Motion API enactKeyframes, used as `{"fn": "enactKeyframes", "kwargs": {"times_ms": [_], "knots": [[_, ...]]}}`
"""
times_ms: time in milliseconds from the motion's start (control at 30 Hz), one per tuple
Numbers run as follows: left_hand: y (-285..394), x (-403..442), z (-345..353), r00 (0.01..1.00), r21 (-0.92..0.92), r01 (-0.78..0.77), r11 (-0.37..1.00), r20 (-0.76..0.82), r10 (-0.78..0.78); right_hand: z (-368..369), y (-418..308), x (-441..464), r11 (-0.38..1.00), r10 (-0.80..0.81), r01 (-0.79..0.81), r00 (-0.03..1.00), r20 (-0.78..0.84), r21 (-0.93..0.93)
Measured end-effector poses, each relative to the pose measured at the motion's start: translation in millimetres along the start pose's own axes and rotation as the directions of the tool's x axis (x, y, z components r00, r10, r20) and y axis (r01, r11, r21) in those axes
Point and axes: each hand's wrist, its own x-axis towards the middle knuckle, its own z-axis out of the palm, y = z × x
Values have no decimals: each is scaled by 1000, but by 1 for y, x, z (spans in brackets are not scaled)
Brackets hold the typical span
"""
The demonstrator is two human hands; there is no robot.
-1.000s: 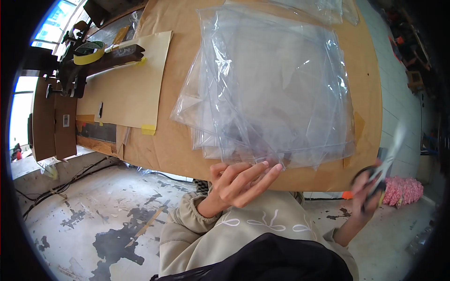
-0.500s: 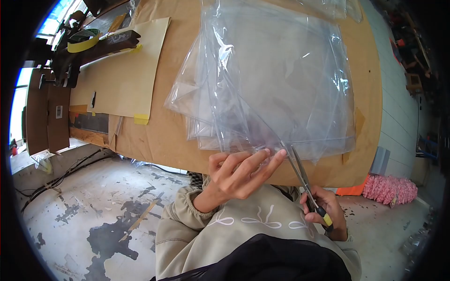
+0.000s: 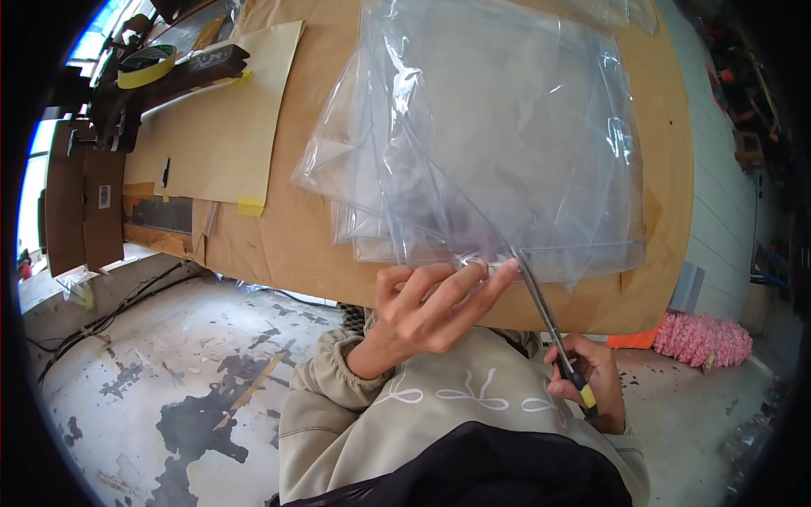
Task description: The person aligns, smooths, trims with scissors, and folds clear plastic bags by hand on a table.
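Clear plastic sheets (image 3: 515, 127) lie in a loose, creased stack on the brown-covered table. My left hand (image 3: 435, 308) grips the stack's near edge, fingertips on the plastic; its thumb is hidden. In my right hand (image 3: 591, 372) are metal scissors (image 3: 539, 296) with black and yellow handles. Their blades are together and point up and left, with the tips at the plastic edge beside my left fingertips. Whether plastic sits between the blades I cannot tell.
Brown paper (image 3: 329, 253) covers the table. At left are a tan sheet (image 3: 211, 127) taped down, a dark clamp-like tool (image 3: 182, 80) with a yellow tape roll (image 3: 148, 74), and a cardboard box (image 3: 84, 198). A pink fluffy duster (image 3: 703, 340) is at right.
The scissor blades were slightly apart and have come together at the plastic edge. My left hand has barely moved. The view has shifted slightly.
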Motion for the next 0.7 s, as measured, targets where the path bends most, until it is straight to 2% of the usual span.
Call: {"fn": "enactKeyframes", "kwargs": {"times_ms": [133,267,700], "knots": [[-1,1,-1,1000,-2,-1,1000,12,1,2,4,0,996,24,-29,998,-53,-86],[-2,2,-2,1000,6,-15,1000,17,15,5,4,1,995,39,-48,994,-101,-82],[-1,2,0,1000,10,2,1000,13,-2,6,5,6,963,-44,4,989,-142,-269]]}}
